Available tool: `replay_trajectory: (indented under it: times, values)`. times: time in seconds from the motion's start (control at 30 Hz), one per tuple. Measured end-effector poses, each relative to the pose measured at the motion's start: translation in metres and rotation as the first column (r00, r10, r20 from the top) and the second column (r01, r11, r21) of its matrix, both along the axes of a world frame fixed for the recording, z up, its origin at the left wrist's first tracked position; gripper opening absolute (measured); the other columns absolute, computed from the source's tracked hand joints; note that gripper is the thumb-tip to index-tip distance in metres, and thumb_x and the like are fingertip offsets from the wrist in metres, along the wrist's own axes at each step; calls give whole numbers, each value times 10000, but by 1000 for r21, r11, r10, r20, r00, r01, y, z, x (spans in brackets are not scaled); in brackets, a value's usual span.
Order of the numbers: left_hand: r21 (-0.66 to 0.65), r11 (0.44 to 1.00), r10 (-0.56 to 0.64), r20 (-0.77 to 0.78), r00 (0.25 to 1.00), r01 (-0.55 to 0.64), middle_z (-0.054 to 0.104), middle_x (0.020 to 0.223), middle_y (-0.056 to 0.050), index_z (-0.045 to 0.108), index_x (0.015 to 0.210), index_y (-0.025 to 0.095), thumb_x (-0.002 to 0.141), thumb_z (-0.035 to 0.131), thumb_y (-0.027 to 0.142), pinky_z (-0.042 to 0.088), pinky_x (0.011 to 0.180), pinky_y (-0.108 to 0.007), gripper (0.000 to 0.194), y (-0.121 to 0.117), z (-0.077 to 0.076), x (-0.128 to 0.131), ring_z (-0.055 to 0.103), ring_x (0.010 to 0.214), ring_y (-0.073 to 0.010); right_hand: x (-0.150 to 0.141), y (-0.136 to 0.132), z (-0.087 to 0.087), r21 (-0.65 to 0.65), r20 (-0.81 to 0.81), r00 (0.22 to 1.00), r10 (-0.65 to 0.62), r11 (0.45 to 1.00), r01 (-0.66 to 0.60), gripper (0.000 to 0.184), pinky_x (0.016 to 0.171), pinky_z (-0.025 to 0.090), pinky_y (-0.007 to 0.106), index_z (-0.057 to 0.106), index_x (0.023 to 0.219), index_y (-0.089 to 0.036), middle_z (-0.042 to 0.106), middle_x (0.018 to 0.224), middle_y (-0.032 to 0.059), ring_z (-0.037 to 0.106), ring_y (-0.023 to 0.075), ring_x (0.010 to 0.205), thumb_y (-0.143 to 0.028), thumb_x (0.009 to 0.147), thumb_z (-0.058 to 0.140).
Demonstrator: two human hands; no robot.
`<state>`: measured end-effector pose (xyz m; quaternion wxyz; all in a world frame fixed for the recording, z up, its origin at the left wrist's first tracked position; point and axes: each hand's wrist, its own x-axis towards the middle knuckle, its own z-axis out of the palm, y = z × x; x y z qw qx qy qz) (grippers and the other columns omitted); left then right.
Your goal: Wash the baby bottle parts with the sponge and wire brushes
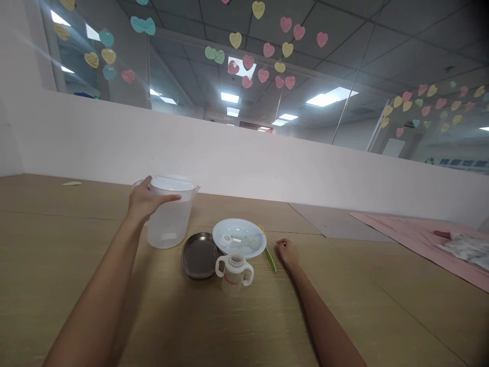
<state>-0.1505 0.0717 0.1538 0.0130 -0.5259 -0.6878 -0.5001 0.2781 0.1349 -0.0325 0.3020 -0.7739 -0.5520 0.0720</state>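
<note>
My left hand (147, 201) is closed round the handle side of a translucent plastic pitcher (170, 224), its thumb stretched across the front near the rim. The pitcher stands upright on the table. My right hand (289, 253) rests on the tabletop with curled fingers, holding nothing that I can see. Just left of it lies a slim green and yellow utensil (270, 259), partly behind a white bowl (240, 221). Small white and clear parts (226, 240) lie in the bowl. In front stands an open two-handled baby bottle (233, 278), beside a dark metal tray (198, 257).
The wooden table (160, 326) meets a low white wall (244, 158) with glass above, dotted with heart-shaped notes. At the right, a pink cloth (412, 232) bears a doll-like thing in patterned fabric (468, 248). A small pale flat piece (72, 183) lies far left.
</note>
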Motion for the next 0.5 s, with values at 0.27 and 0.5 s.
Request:
replay_trajectory:
  times: [0.27,0.5]
  values:
    - [-76,994,-74,-7,997,74,481,1235,-123,299,1325,109,465,689,625,406,885,-368,1076,-3,-2,0,480,1066,-276,0,0,0,-13,0,1000,-1,1000,1,307,632,400,232,633,991,-182,655,942,64,602,177,828,-211,817,382]
    - [-80,991,-111,-29,993,108,446,1264,-140,346,1254,108,492,617,706,415,842,-380,1006,-6,-1,-2,444,1098,-308,-1,-1,2,-8,-3,1000,3,1000,-3,300,651,399,233,638,982,-177,656,936,70,600,183,855,-205,815,391]
